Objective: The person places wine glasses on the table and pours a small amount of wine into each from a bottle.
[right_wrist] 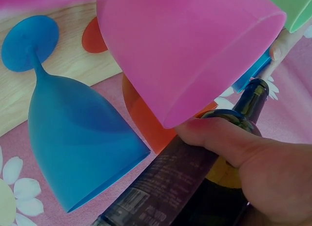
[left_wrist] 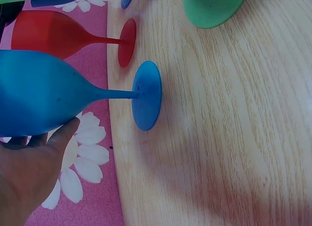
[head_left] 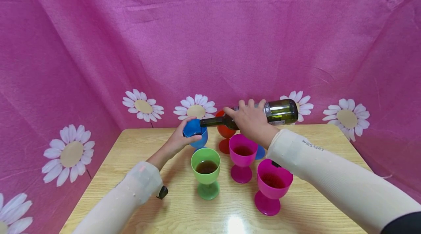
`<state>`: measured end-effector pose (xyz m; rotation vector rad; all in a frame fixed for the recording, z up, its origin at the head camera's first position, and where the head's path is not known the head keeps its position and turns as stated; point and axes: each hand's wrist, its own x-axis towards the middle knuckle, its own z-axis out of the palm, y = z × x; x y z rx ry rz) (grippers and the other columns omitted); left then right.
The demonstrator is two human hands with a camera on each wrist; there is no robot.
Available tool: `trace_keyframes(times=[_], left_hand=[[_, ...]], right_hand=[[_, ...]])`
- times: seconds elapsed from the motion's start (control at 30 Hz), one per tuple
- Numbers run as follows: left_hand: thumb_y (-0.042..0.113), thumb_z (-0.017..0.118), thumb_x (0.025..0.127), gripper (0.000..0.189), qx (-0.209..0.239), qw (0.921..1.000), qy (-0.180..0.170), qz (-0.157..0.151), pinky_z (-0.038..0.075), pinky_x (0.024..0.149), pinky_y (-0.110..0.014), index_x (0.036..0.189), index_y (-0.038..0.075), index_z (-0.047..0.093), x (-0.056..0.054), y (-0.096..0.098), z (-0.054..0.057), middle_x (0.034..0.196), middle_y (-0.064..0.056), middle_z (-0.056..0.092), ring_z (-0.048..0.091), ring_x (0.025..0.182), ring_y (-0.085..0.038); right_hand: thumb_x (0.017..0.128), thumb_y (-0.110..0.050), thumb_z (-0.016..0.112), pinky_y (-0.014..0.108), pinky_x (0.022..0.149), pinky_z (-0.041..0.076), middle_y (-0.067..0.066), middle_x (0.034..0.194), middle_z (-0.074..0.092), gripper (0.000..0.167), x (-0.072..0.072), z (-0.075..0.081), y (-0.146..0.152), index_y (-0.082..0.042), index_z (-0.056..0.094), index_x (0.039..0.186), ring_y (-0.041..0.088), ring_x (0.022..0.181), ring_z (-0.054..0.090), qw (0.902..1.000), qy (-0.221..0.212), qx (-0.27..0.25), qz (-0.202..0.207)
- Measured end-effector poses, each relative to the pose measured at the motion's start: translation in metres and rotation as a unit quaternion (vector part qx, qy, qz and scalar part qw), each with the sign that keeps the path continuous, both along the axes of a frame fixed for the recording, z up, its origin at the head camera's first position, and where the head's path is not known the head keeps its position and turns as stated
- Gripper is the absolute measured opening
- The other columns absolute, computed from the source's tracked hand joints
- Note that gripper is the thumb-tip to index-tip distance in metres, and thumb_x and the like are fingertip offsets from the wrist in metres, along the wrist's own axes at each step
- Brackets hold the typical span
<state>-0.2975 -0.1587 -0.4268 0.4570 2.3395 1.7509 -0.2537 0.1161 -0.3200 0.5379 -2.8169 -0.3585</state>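
My left hand (head_left: pixel 177 139) grips the bowl of a blue goblet (head_left: pixel 200 141), thumb on the near side and fingers round the back. In the left wrist view the blue goblet (left_wrist: pixel 44 92) stands upright with its foot at the table. A dark green wine bottle (head_left: pixel 283 111) lies nearly level in my right hand (head_left: pixel 252 121), its neck pointing left. The bottle's mouth overlaps the goblet's rim in the head view. Seen from the right wrist, the thumb of my right hand (right_wrist: pixel 263 162) wraps the bottle (right_wrist: pixel 168 177) near its shoulder.
A green goblet (head_left: pixel 206 178) with brown liquid stands nearest the left forearm. Two pink goblets (head_left: pixel 241 159) hold reddish liquid, one close under the right wrist. Behind them are a red goblet (head_left: pixel 224 145) and another blue goblet (right_wrist: pixel 80 133). A pink curtain (head_left: pixel 204 44) hangs behind the table.
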Motion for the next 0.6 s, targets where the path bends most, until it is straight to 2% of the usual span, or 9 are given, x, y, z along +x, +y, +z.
trace_keyframes(times=[0.23,0.6], left_hand=[[0.024,0.076,0.094,0.080,-0.006,1.0000,0.000,0.000,0.048,0.106,-0.058,0.160,0.028,0.030,0.0020,-0.0010,-0.0002,0.158,-0.021,0.037,0.042,0.140,-0.048],[0.023,0.074,0.096,0.078,-0.007,1.0000,0.000,-0.006,0.046,0.108,-0.060,0.160,0.026,0.029,0.0015,-0.0016,-0.0003,0.158,-0.023,0.036,0.040,0.141,-0.049]], right_hand=[[0.084,-0.019,0.084,0.078,0.097,0.039,0.023,0.115,0.059,0.073,-0.0004,-0.0002,-0.0005,-0.035,0.048,0.146,0.048,0.110,0.057,1.0000,-0.003,0.003,-0.004],[0.084,-0.019,0.083,0.078,0.097,0.039,0.023,0.115,0.060,0.071,-0.0006,-0.0006,-0.0002,-0.034,0.048,0.144,0.049,0.109,0.057,1.0000,0.001,0.001,-0.002]])
